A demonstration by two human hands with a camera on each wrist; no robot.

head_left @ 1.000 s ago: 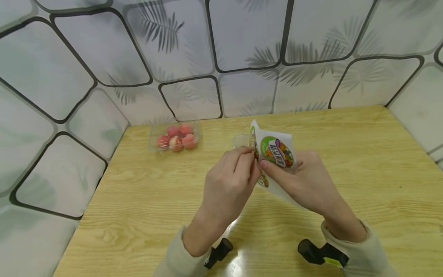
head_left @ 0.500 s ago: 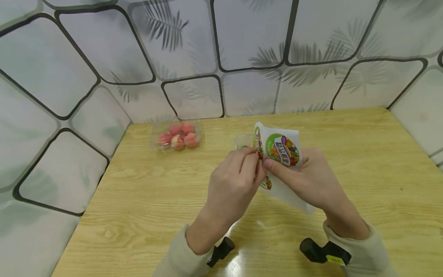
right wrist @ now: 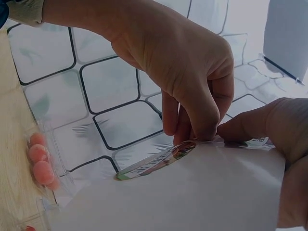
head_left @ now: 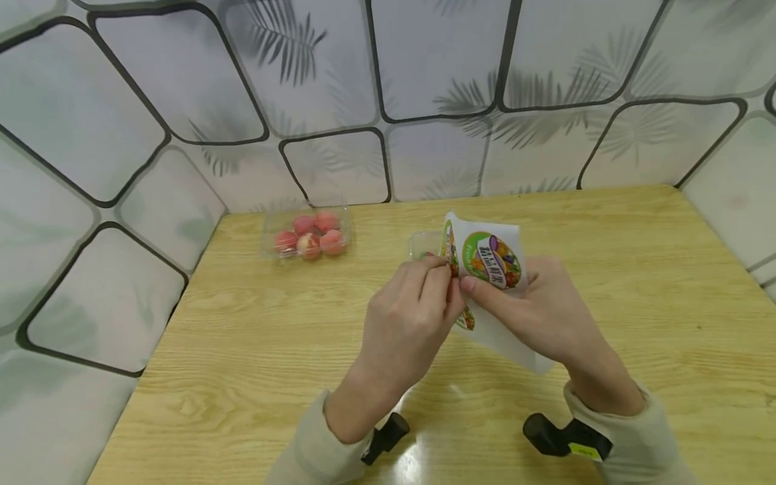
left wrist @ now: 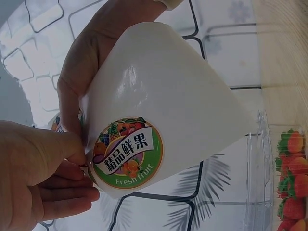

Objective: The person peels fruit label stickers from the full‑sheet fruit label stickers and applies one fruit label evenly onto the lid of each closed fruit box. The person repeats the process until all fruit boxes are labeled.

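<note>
My left hand (head_left: pixel 406 323) pinches at the folded edge of a white sticker sheet (left wrist: pixel 168 91), right by a round fruit label (right wrist: pixel 159 161). My right hand (head_left: pixel 539 313) grips the same sheet from the other side, its thumb lying on the front. Another round label (head_left: pixel 491 261), green-rimmed with printed fruit, faces up above that thumb. In the left wrist view a label (left wrist: pixel 127 153) reading "Fresh fruit" lies flat on the sheet. Whether a label edge is lifted between my left fingertips cannot be made out.
A clear plastic box of peaches (head_left: pixel 308 239) stands at the table's back left. Behind the hands is a second clear box (head_left: pixel 421 242), mostly hidden; strawberries (left wrist: pixel 292 178) show in it from the left wrist. A patterned wall borders the wooden table (head_left: pixel 254 350).
The sheet and both hands have shifted slightly to the right since a second ago, and more of the sheet's lower corner shows. Both hands keep the same hold.
</note>
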